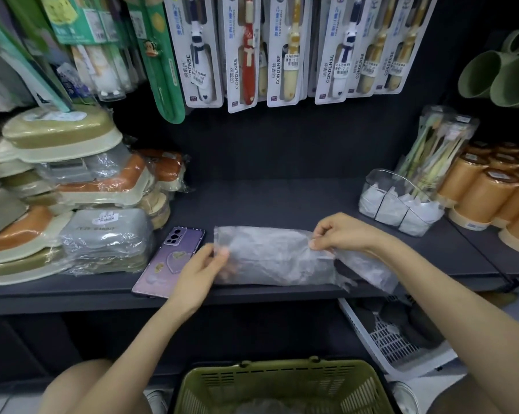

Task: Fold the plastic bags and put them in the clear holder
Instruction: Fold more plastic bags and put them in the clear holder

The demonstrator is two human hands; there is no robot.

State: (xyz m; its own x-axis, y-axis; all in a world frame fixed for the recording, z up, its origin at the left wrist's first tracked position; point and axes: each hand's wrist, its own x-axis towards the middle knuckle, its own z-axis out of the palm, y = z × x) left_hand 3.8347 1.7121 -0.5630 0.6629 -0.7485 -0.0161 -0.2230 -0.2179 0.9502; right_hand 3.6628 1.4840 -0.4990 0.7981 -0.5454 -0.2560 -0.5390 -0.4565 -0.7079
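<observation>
My left hand [201, 265] pinches the left edge of the clear plastic bag [270, 258], thumb and fingers curled on it. My right hand [339, 231] pinches its upper right part. The bag lies flattened on the dark shelf [282, 198], just right of the purple phone [165, 261]. The clear holder [369, 186], white folded bags inside, stands well right of the phone, farther back. A green basket [282, 367] sits below the phone, nearer me.

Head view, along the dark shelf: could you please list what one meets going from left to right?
Stack of wrapped boxes → purple phone → plastic bag → clear holder → orange cups.
</observation>
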